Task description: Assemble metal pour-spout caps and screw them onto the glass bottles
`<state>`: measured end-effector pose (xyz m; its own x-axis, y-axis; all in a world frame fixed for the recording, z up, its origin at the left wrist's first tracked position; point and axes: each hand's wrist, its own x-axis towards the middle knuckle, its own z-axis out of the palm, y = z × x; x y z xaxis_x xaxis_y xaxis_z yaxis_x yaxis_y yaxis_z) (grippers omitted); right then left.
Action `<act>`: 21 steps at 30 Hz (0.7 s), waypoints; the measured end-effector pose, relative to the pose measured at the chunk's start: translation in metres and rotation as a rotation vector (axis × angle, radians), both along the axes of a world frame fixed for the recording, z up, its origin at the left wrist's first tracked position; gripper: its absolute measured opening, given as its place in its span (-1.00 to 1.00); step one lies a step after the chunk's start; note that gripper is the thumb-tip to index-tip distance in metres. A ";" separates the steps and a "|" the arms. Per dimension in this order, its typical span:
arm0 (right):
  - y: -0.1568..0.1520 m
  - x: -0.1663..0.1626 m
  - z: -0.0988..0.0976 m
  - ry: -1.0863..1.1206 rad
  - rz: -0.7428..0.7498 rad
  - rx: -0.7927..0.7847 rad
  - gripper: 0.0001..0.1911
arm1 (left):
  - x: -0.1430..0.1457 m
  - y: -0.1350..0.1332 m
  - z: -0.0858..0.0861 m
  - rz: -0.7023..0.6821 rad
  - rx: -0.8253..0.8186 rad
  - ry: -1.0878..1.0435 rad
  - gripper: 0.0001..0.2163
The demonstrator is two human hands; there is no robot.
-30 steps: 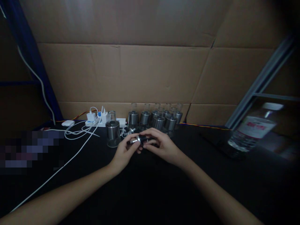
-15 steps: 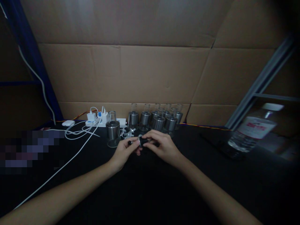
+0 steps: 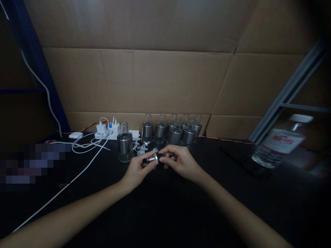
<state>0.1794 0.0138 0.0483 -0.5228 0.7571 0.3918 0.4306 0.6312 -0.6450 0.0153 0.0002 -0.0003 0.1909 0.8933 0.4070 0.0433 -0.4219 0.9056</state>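
A small silver-and-black spout-like fitting (image 3: pixel 155 157) is held between my two hands over the black tabletop. My left hand (image 3: pixel 137 169) pinches its silver end between thumb and fingers, with a black tip showing at the left. Closed on the black end, my right hand (image 3: pixel 181 162) grips with thumb and fingertips and partly hides it. Just behind my left hand lie several small pale and shiny pieces (image 3: pixel 141 146), too small to make out. A glass bottle with a steel sleeve (image 3: pixel 125 144) stands upright to their left.
Several more steel-sleeved glass bottles (image 3: pixel 160 130) stand at the back. A white power strip (image 3: pixel 133 134) with plugs and a white cable (image 3: pixel 85 167) lies left of them. At the right is a large water bottle (image 3: pixel 280 143). A cardboard wall (image 3: pixel 168 81) rises behind.
My left fingers have shifted, so more of the fitting's silver part shows. My right hand has moved slightly and keeps its grip on the black end.
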 end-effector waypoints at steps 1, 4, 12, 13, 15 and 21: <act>0.000 0.000 0.000 0.023 0.005 -0.059 -0.83 | 0.000 0.000 -0.001 0.014 0.026 0.017 -0.63; 0.000 0.000 0.000 0.071 0.046 -0.141 -0.82 | -0.001 -0.001 -0.001 0.029 0.072 0.059 -0.64; 0.003 0.005 0.002 -0.054 0.149 0.072 -0.90 | -0.003 0.000 0.004 -0.148 -0.056 -0.019 -0.67; 0.002 0.005 0.003 -0.077 0.150 0.118 -0.91 | -0.003 0.001 0.004 -0.164 -0.072 -0.035 -0.68; 0.000 0.004 0.004 -0.121 0.161 0.191 -0.93 | -0.004 0.002 0.003 -0.194 -0.119 -0.077 -0.70; 0.000 0.000 0.003 -0.201 0.185 0.323 -0.93 | -0.002 0.006 0.001 -0.276 -0.268 -0.227 -0.76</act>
<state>0.1794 0.0138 0.0510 -0.7285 0.4982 0.4702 0.3880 0.8657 -0.3162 0.0131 0.0062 0.0002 0.3693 0.9010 0.2277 -0.2508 -0.1393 0.9580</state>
